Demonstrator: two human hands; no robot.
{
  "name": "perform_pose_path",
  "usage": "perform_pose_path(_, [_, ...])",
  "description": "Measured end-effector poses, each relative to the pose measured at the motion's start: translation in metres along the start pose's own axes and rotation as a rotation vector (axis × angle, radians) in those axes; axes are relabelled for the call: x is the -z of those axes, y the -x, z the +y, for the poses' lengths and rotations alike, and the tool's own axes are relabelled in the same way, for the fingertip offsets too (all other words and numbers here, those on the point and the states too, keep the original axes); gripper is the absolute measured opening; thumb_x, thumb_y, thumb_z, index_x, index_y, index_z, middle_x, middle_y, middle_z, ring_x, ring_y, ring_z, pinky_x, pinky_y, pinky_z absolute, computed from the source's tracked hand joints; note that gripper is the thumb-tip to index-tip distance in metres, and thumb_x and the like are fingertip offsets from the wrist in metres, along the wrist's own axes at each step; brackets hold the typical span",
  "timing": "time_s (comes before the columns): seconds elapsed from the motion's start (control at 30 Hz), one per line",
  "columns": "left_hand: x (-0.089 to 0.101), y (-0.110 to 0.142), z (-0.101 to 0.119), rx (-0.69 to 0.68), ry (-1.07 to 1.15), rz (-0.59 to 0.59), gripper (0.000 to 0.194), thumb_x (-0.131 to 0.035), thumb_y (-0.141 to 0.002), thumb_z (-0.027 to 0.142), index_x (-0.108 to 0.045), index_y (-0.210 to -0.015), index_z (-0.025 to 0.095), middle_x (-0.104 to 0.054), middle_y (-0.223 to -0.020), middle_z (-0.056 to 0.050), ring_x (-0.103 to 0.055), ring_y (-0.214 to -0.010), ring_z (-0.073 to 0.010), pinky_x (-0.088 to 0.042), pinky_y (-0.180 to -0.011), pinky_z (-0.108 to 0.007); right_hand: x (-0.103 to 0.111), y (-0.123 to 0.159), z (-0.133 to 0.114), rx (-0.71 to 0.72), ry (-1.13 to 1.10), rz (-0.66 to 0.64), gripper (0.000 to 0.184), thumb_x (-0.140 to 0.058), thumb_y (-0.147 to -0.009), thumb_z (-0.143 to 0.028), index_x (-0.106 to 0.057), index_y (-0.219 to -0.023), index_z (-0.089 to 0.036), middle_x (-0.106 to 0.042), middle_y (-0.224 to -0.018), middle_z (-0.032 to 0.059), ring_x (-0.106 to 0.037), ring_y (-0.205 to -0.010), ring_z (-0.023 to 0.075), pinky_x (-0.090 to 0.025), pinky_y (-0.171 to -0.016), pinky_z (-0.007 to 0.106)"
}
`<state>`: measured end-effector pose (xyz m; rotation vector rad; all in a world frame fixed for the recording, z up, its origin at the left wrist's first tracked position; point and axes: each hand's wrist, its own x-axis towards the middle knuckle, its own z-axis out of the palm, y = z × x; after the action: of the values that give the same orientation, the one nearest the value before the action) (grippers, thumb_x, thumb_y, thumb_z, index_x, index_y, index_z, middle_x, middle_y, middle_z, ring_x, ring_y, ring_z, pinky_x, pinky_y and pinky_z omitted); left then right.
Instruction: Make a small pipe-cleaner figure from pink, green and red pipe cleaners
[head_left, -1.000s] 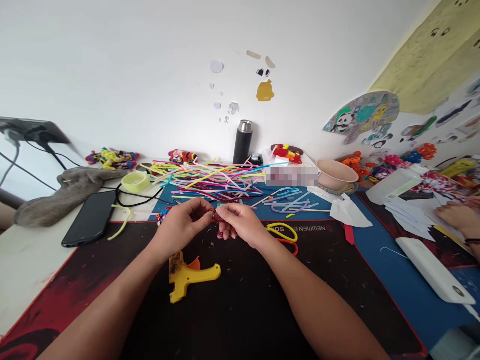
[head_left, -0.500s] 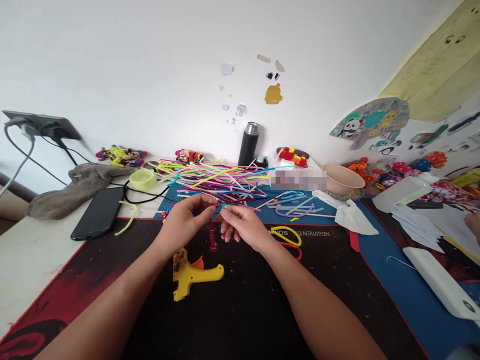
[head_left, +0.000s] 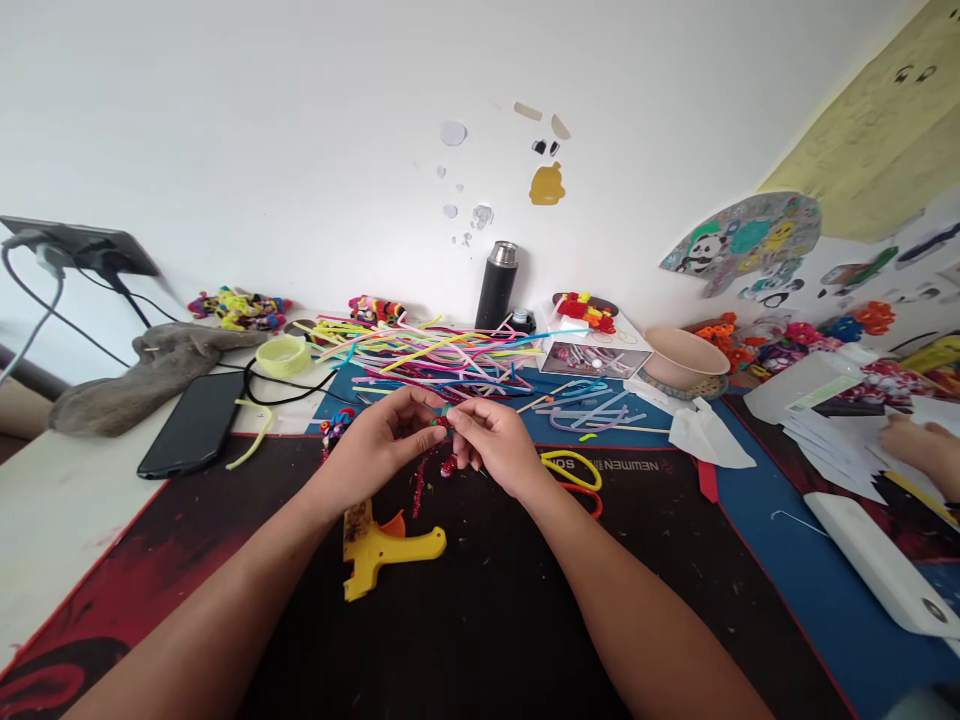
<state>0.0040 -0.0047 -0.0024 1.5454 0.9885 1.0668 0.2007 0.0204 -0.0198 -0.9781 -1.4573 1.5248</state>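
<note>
My left hand (head_left: 375,443) and my right hand (head_left: 496,447) meet over the back of the black mat. Pinched between their fingertips is a small red and green pipe-cleaner piece (head_left: 442,423), mostly covered by the fingers. Below my right fingers shows a glittery red bit (head_left: 448,467), and a dark red strand (head_left: 418,488) hangs or lies under my left fingers; I cannot tell which. A yellow glue gun (head_left: 390,548) with an orange trigger lies nearer to me. Beside my right wrist are scissors with yellow and red handles (head_left: 576,470).
Behind my hands spreads a pile of coloured pipe cleaners (head_left: 435,350). A black flask (head_left: 498,290) stands at the wall. To the left lie a phone (head_left: 191,425) and a tape roll (head_left: 283,355). At right are a bowl (head_left: 684,360), papers (head_left: 832,440) and another person's hand (head_left: 919,445).
My hands have come closer together, and green now shows at the piece between them. The red strand has shifted slightly left. At far right, the other person's hand has reached further in over the papers.
</note>
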Motion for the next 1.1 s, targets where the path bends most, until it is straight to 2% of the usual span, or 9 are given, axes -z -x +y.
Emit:
perform_pose_path(0.27, [-0.001, 0.001, 0.006, 0.057, -0.091, 0.040, 0.034, -0.079, -0.089, 0.050, -0.068, -0.104, 0.021, -0.075, -0.094, -0.004, -0.072, -0.088, -0.0230, -0.056, -0.080, -0.035, -0.001, 0.003, -0.005, 0.040, 0.031, 0.106, 0.040, -0.073, -0.090, -0.061, -0.067, -0.087, -0.021, -0.058, -0.054, -0.0057, -0.056, -0.045, 0.0125, -0.040, -0.042, 0.023])
perform_pose_path(0.43, [-0.002, 0.003, 0.006, 0.025, -0.229, 0.112, 0.027, -0.074, -0.091, 0.047, -0.071, -0.099, 0.022, -0.075, -0.092, -0.004, -0.069, -0.085, -0.0223, -0.053, -0.077, -0.033, -0.002, 0.002, -0.002, 0.023, 0.009, 0.082, 0.041, -0.073, -0.090, -0.061, -0.065, -0.085, -0.021, -0.057, -0.054, -0.0058, -0.057, -0.045, 0.0127, -0.040, -0.042, 0.023])
perform_pose_path(0.6, [-0.001, 0.004, 0.010, -0.009, -0.346, 0.110, 0.028, -0.070, -0.094, 0.049, -0.073, -0.088, 0.023, -0.076, -0.085, -0.002, -0.067, -0.079, -0.0218, -0.051, -0.075, -0.032, -0.002, 0.002, -0.002, 0.017, -0.032, 0.057, 0.044, -0.073, -0.090, -0.063, -0.062, -0.082, -0.022, -0.053, -0.052, -0.0070, -0.056, -0.043, 0.0125, -0.037, -0.041, 0.022])
perform_pose_path(0.83, [-0.004, 0.004, 0.014, 0.002, -0.331, 0.128, 0.031, -0.072, -0.092, 0.054, -0.073, -0.088, 0.023, -0.075, -0.084, 0.000, -0.067, -0.077, -0.0207, -0.051, -0.074, -0.030, -0.003, 0.003, -0.005, 0.043, 0.035, 0.127, 0.043, -0.073, -0.090, -0.063, -0.063, -0.082, -0.022, -0.052, -0.048, -0.0071, -0.051, -0.040, 0.0119, -0.035, -0.043, 0.023])
perform_pose_path(1.1, [-0.005, 0.005, 0.014, 0.026, -0.335, 0.143, 0.034, -0.067, -0.094, 0.055, -0.070, -0.087, 0.022, -0.071, -0.081, -0.001, -0.061, -0.071, -0.0193, -0.049, -0.065, -0.028, -0.005, 0.004, -0.004, 0.029, 0.009, 0.082, 0.041, -0.072, -0.090, -0.062, -0.062, -0.085, -0.022, -0.054, -0.051, -0.0074, -0.052, -0.041, 0.0116, -0.035, -0.041, 0.023])
